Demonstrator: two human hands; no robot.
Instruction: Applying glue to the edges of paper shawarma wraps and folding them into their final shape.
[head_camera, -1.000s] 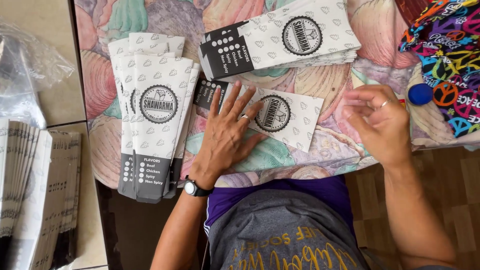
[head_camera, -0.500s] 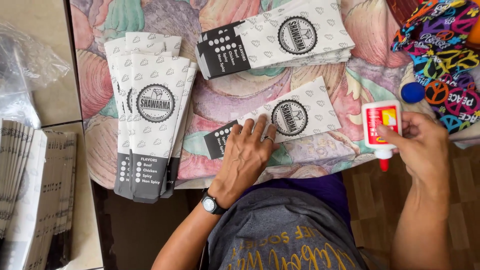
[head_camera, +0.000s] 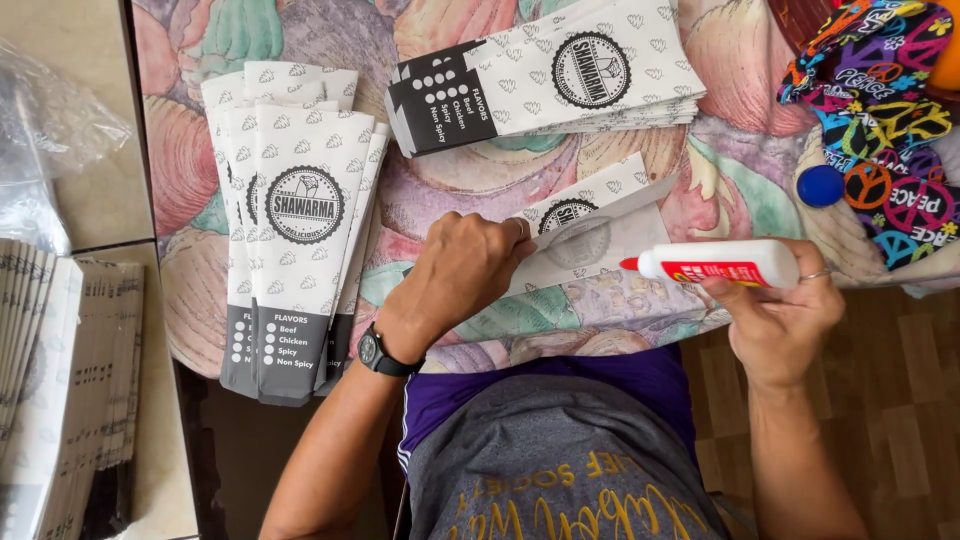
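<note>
Left hand pins paper sleeve flap open on patterned tabletop. Right hand clasps glue bottle, nozzle at flap; no glue visible. Finished-looking stacks alongside; flat stock left of them.

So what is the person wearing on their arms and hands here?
Both forearms are bare, no sleeves or gloves. The left hand has a black round-faced wristwatch at the wrist and a ring on one finger; the right hand wears a thin silver ring.
</note>
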